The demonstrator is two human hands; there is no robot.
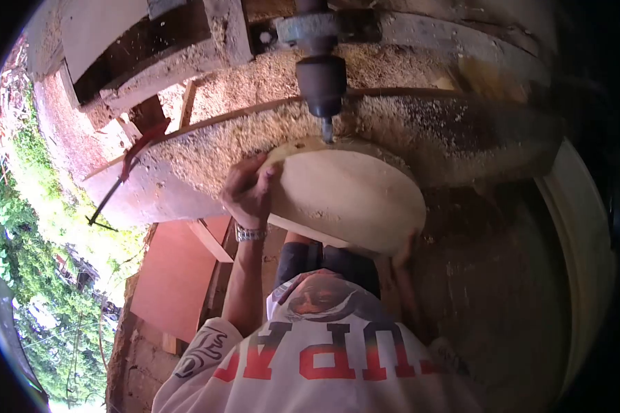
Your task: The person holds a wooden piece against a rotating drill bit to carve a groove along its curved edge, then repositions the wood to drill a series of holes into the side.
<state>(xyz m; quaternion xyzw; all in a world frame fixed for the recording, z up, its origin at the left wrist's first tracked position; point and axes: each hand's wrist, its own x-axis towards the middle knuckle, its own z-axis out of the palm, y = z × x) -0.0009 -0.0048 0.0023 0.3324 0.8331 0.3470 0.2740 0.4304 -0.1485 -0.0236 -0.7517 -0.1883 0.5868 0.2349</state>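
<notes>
A pale oval-looking wooden board (355,196) lies tilted on the sawdust-covered wooden bench (207,151), its near edge overhanging toward my body. My left hand (246,189), with a metal watch at the wrist, grips the board's left edge, thumb on top. Down at the lower right edge, my right hand (403,253) holds the board too, dim and partly hidden beneath it. Right at the board's far edge stands a drill bit (327,129), gripped in the dark drill chuck (322,86).
Wood shavings (255,79) lie thick behind the bench's raised strip. A red-handled tool with a thin metal bar (127,165) hangs over the bench's left end. Below it leans a reddish panel (176,279). A wooden frame (455,34) runs across the back.
</notes>
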